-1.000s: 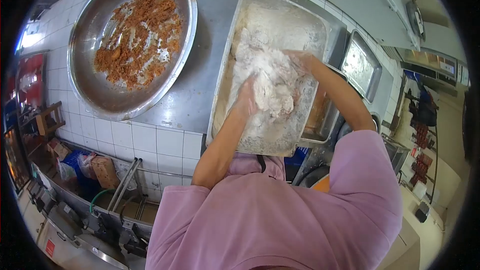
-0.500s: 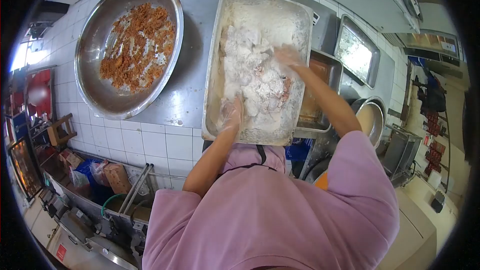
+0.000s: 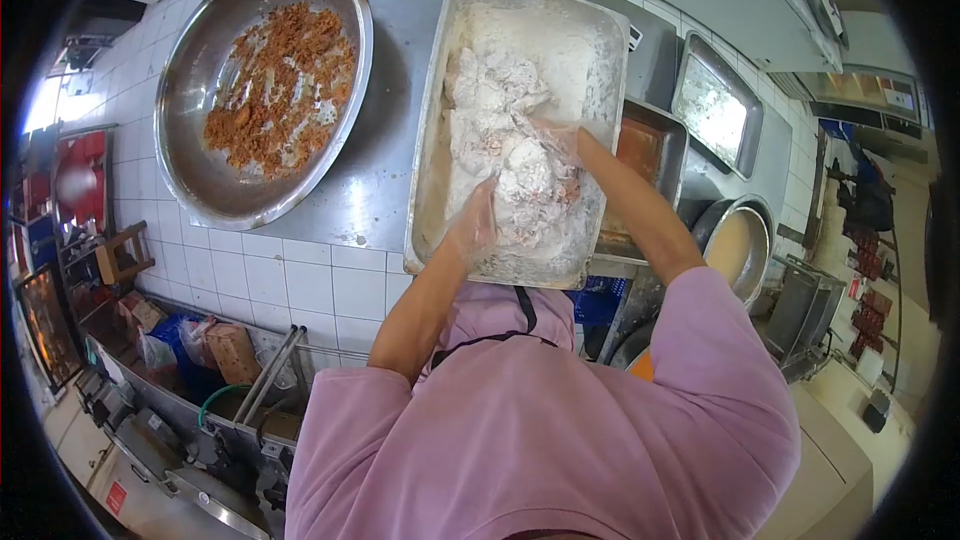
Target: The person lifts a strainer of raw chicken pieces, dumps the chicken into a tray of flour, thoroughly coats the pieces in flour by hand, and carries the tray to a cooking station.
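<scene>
A deep metal pan (image 3: 590, 45) in front of me holds pale flour (image 3: 490, 25) and a heap of flour-coated meat pieces (image 3: 525, 175), with reddish patches showing through. My left hand (image 3: 474, 223), in a clear plastic glove, is closed against the near left side of the heap. Opposite it, my right hand (image 3: 562, 142), also gloved, curls over the heap's right side. Pieces lie gripped between the two hands. Flour and meat partly hide the fingertips of both.
To the left, a large steel bowl (image 3: 182, 155) contains reddish-brown crumbly food (image 3: 290, 80). Right of the pan are a brown-stained tray (image 3: 640, 155), a shiny metal tray (image 3: 752, 120) and a pot with pale liquid (image 3: 735, 245). Everything stands along a steel counter (image 3: 400, 50).
My right hand has come down and inward onto the heap. My left hand has shifted slightly up and right, closing on the pieces. The heap is drawn tighter together.
</scene>
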